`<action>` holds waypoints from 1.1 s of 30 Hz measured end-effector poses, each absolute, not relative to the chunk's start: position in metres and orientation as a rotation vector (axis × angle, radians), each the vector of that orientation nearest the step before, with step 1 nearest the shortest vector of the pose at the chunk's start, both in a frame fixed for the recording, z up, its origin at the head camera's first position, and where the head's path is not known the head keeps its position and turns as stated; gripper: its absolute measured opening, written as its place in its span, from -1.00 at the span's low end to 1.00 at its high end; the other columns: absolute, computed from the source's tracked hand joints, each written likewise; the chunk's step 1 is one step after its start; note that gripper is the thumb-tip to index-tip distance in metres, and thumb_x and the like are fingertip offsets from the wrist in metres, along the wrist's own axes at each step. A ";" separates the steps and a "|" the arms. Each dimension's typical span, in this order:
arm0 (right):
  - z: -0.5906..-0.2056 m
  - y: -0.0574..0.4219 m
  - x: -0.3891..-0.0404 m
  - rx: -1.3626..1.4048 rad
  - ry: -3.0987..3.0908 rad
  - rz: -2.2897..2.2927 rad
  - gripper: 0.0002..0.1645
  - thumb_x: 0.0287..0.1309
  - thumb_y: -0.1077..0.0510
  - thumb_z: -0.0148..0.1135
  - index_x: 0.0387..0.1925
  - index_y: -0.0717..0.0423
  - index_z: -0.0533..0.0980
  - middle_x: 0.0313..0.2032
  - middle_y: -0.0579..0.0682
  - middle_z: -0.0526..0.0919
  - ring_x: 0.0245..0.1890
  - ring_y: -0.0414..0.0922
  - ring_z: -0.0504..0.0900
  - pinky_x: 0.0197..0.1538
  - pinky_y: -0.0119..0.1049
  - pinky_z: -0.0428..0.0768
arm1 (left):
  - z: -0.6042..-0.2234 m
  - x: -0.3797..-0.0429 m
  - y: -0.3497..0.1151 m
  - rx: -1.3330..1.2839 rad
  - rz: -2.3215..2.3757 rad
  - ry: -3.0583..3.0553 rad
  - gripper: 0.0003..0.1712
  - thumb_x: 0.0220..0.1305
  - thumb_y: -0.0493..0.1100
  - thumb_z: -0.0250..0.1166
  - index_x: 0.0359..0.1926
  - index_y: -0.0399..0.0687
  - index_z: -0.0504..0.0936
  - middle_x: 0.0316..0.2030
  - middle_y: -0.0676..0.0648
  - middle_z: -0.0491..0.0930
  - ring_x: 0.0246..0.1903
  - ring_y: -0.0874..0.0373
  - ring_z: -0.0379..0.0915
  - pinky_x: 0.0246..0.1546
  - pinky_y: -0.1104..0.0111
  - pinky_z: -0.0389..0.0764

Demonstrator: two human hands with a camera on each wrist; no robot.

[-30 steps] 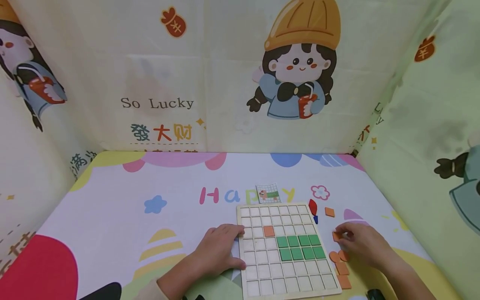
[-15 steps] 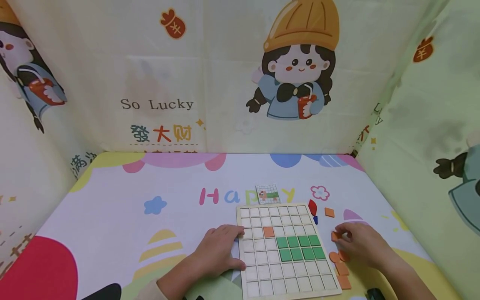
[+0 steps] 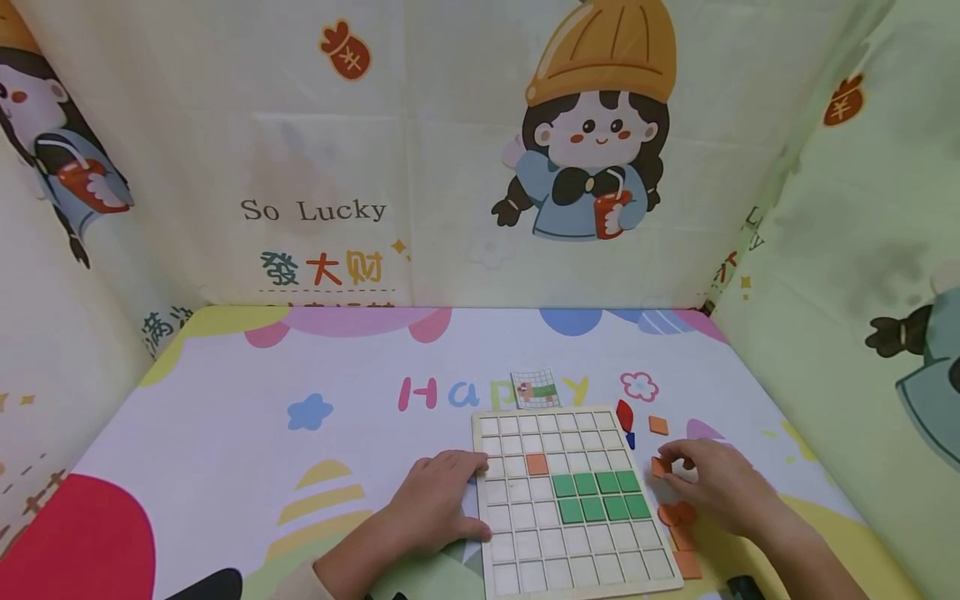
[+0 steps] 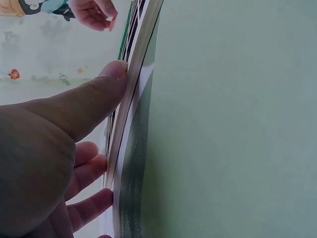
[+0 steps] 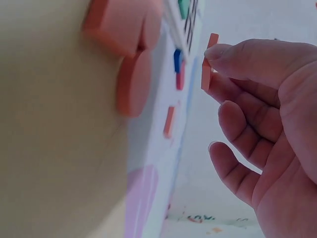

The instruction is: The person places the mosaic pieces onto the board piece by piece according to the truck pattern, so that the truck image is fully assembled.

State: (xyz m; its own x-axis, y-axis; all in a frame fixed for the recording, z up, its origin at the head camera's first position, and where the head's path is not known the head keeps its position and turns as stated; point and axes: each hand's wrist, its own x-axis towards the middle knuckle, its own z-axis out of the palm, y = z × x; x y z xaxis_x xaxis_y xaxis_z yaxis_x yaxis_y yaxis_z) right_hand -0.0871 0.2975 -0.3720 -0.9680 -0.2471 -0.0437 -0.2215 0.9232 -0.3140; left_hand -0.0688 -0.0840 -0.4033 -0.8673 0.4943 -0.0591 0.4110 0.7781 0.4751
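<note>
My right hand (image 3: 720,483) pinches an orange square tile (image 3: 659,467) between thumb and finger, right of the board. In the right wrist view the tile (image 5: 207,64) is held up on edge, with the other fingers loosely bent below it. The wooden grid board (image 3: 517,537) holds one orange square (image 3: 537,464) and two rows of green squares (image 3: 594,496). My left hand (image 3: 431,504) rests against the board's left edge. In the left wrist view its thumb (image 4: 101,89) and fingertips touch the board's side (image 4: 130,94).
More orange pieces, round (image 3: 667,515) and square (image 3: 687,565), lie along the board's right side. Farther back are another orange square (image 3: 657,426), a red leaf-shaped piece (image 3: 625,415) and a small blue piece (image 3: 630,440). A picture card (image 3: 536,389) lies behind the board.
My right hand has moved slightly left toward the board, carrying the orange tile away from the other orange pieces. The left hand and board have stayed in place.
</note>
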 end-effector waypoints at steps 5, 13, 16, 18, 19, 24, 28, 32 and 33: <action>-0.368 0.284 -0.085 -0.346 2.973 -0.504 -0.68 0.09 0.09 0.48 -0.10 0.06 0.67 -0.20 -0.11 0.65 -0.20 -0.07 0.55 -0.18 -0.15 0.61 | -0.403 -0.068 -0.084 0.728 0.691 2.793 -0.12 0.00 0.25 0.54 0.25 -0.03 0.45 0.17 0.03 0.49 0.26 0.02 0.32 0.15 -0.02 0.36; -0.365 0.261 -0.081 -0.456 2.992 -0.512 -0.72 0.08 0.10 0.49 -0.13 -0.06 0.66 -0.24 -0.17 0.58 -0.23 -0.14 0.50 -0.23 -0.25 0.59 | -0.405 -0.067 -0.085 0.756 0.703 2.808 -0.15 0.02 0.22 0.53 0.24 -0.04 0.45 0.18 0.03 0.49 0.27 0.03 0.31 0.15 0.02 0.36; -0.364 0.254 -0.082 -0.538 3.014 -0.510 -0.73 0.08 0.13 0.50 -0.15 -0.05 0.66 -0.25 -0.21 0.58 -0.25 -0.16 0.51 -0.22 -0.25 0.59 | -0.405 -0.068 -0.085 0.757 0.700 2.804 -0.15 0.03 0.23 0.53 0.24 -0.04 0.44 0.17 0.03 0.49 0.27 0.03 0.31 0.15 0.02 0.36; -0.364 0.250 -0.082 -0.602 3.022 -0.511 -0.73 0.07 0.14 0.50 -0.15 -0.04 0.66 -0.27 -0.25 0.58 -0.26 -0.18 0.51 -0.22 -0.26 0.59 | -0.405 -0.068 -0.085 0.756 0.700 2.802 -0.15 0.03 0.23 0.53 0.24 -0.03 0.44 0.17 0.03 0.49 0.27 0.03 0.31 0.15 0.01 0.36; -0.365 0.248 -0.083 -0.642 3.028 -0.514 -0.74 0.07 0.14 0.51 -0.16 -0.04 0.66 -0.28 -0.26 0.58 -0.27 -0.19 0.52 -0.22 -0.26 0.59 | -0.405 -0.068 -0.085 0.756 0.699 2.803 -0.15 0.02 0.23 0.53 0.24 -0.03 0.44 0.17 0.03 0.49 0.27 0.03 0.32 0.15 0.01 0.36; -0.367 0.237 -0.084 -0.807 3.041 -0.517 -0.76 0.06 0.14 0.52 -0.20 -0.06 0.66 -0.31 -0.31 0.55 -0.31 -0.22 0.52 -0.24 -0.30 0.58 | -0.405 -0.068 -0.085 0.751 0.708 2.805 -0.15 0.01 0.23 0.54 0.24 -0.03 0.45 0.17 0.03 0.49 0.26 0.03 0.32 0.15 0.01 0.36; -0.368 0.226 -0.085 -0.870 3.028 -0.527 -0.77 0.08 0.12 0.51 -0.19 -0.05 0.67 -0.27 -0.28 0.59 -0.28 -0.23 0.55 -0.21 -0.28 0.61 | -0.406 -0.068 -0.085 0.746 0.719 2.804 -0.15 0.01 0.22 0.54 0.24 -0.03 0.45 0.16 0.04 0.49 0.27 0.03 0.32 0.16 0.01 0.36; -0.371 0.216 -0.087 -0.955 3.029 -0.525 -0.79 0.10 0.09 0.50 -0.21 -0.07 0.67 -0.27 -0.28 0.61 -0.27 -0.23 0.58 -0.22 -0.29 0.61 | -0.406 -0.068 -0.085 0.745 0.722 2.803 -0.15 0.01 0.22 0.54 0.23 -0.03 0.45 0.16 0.03 0.50 0.27 0.03 0.32 0.16 0.00 0.36; -0.371 0.214 -0.087 -0.981 3.032 -0.522 -0.79 0.10 0.09 0.50 -0.21 -0.07 0.67 -0.28 -0.28 0.60 -0.28 -0.23 0.58 -0.23 -0.31 0.61 | -0.406 -0.068 -0.085 0.744 0.722 2.804 -0.15 0.01 0.22 0.54 0.23 -0.03 0.45 0.16 0.03 0.50 0.26 0.03 0.32 0.16 0.00 0.36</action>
